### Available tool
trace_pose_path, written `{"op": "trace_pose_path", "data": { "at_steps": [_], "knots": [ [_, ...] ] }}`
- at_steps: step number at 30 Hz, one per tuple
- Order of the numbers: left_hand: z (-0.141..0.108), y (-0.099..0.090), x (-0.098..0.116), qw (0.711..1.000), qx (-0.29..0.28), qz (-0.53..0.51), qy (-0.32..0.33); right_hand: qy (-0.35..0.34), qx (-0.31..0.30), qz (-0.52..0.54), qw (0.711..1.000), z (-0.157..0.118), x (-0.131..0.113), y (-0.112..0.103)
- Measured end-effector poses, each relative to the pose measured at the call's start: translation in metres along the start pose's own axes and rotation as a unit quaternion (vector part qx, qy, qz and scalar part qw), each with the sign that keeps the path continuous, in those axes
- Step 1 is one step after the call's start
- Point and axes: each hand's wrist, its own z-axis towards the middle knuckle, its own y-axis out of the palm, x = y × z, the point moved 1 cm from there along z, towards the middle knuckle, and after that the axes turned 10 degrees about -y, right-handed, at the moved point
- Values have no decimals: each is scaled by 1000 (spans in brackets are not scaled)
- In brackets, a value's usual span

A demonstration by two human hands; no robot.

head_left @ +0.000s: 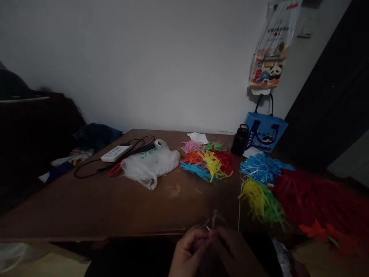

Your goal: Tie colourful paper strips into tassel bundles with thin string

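Observation:
At the table's front edge, my left hand (190, 246) and my right hand (235, 248) meet with their fingertips pinched together. Between them is a small bundle of pinkish strips (212, 232), with thin ends sticking up above the fingers. A short white end, perhaps string, shows beside the left fingertips. Most of the bundle is hidden by the hands and the dim light. A white string (239, 207) runs from the blue strips (259, 167) down over the table edge, near my right hand.
Pink, orange, yellow, red and blue strips (211, 163) lie mid-table. Yellow-green bunches (258, 198) and a large red heap (317, 196) are at right. A plastic bag (152, 161), white power strip (116, 152), black bottle (240, 140) and blue tote (265, 130) stand farther back.

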Motion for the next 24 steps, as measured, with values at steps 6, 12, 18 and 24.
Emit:
{"op": "trace_pose_path", "data": {
  "at_steps": [6, 12, 18, 24],
  "knots": [
    [-1, -9, 7, 983, -59, 146, 96, -23, 32, -32, 999, 0, -6, 2],
    [6, -15, 15, 994, -39, 105, 14, -23, -14, -26, 999, -2, 2, 0],
    [27, -12, 42, 977, 24, 198, 82, -91, -5, -79, 993, 15, 12, -13],
    [59, -62, 96, 945, 189, 234, 127, -87, 1, -147, 985, 46, 10, -67]
  ]
}}
